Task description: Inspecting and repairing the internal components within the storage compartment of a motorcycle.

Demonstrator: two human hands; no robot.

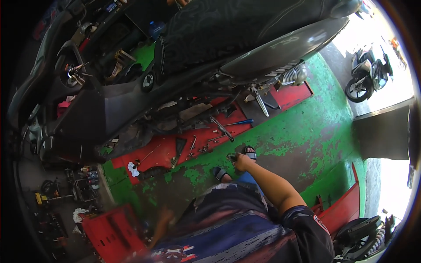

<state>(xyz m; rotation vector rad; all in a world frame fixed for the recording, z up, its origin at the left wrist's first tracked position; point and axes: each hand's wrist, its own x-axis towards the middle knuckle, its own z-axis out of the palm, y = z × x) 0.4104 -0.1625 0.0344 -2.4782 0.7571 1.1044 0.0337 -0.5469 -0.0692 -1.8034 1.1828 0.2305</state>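
Observation:
A dark motor scooter [258,57] with its panels partly off stands in front of me, on a low red lift platform [153,151]. My right hand [242,162] is closed around a small dark metal piece [231,157], too small to name, held above the floor by my sandals. My left hand [165,218] is lower left, beside a red metal cabinet; motion smears its fingers. Across the platform lie loose tools and bolts, among them a blue-handled screwdriver [242,122] and a crumpled white rag [133,169]. A bunch of keys [75,74] hangs near the scooter's front.
The red cabinet [112,230] stands at lower left, near shelves of parts and a yellow tool [41,198]. A red ramp-like panel [344,204] and another motorcycle [359,234] are at lower right. Outside, a parked scooter [366,74] stands beyond the worn green floor [302,127].

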